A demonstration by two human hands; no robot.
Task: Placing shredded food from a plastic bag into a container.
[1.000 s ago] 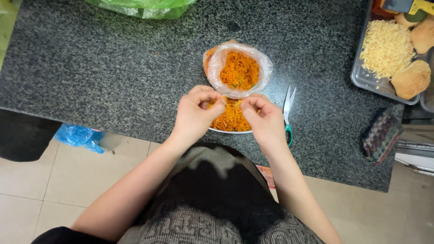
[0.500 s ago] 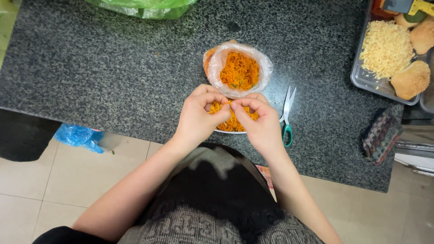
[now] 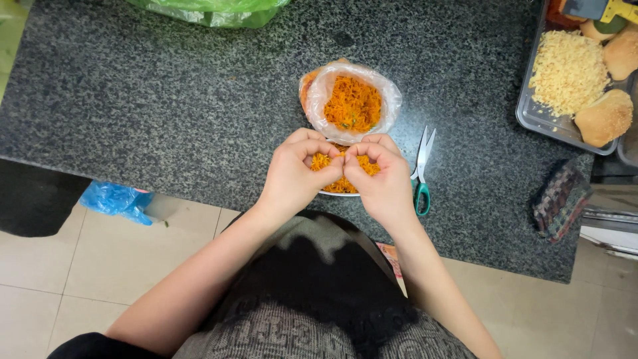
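**Q:** While both hands are meeting over the near bowl, what is each one doing?

**A:** Left hand [image 3: 292,174] and right hand [image 3: 380,179] are curling inward, fingertips touching each other and pinching together on a small tuft of orange shreds [image 3: 329,163]. These shreds are lying in a white bowl [image 3: 339,193] at the near edge of the dark speckled tabletop [image 3: 166,113]; just beyond it a clear plastic bag [image 3: 352,100] is holding more of the same.

**Q:** How is such material likely handling?

**A:** Judging by appearance, it is light, soft and loose, probably clinging in strands and breaking if squeezed; pinching a small clump from above with the fingertips is looking the safest hold.

**Q:** What is lying nearby?

**A:** Green-handled scissors [image 3: 421,166] are resting just right of the bowl; a metal tray [image 3: 531,116] with pale shreds and buns is sitting far right, a folded cloth [image 3: 561,199] nearer.
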